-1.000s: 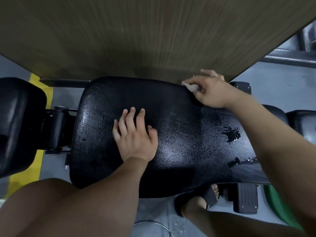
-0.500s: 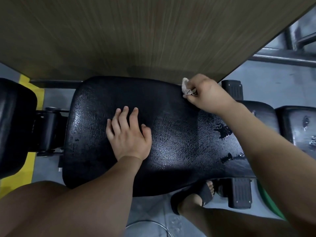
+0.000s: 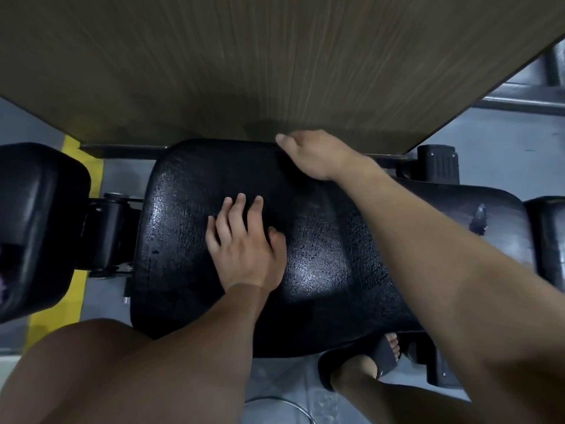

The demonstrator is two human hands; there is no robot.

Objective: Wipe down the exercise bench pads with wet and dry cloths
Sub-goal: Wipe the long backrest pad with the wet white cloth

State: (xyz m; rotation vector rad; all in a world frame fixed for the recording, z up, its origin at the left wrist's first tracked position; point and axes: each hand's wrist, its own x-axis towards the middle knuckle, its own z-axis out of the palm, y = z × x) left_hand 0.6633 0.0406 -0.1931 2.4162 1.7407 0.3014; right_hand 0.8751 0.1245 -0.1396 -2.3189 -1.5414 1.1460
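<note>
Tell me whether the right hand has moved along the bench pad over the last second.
Yes. The right hand slid leftward along the far edge of the bench pad, from its right corner toward the middle, below the wooden panel.

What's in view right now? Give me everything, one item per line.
bench pad: 1, black, shiny, centre
neighbouring pads: 2, black, one far left, one far right
hinge bracket: 1, black, between left pad and centre pad
wood panel: 1, brown, above the bench
floor stripe: 1, yellow, lower left
sandal: 1, black, on a foot under the bench
left hand: flat on the pad
right hand: closed at the pad's far edge; cloth not clearly visible
</note>
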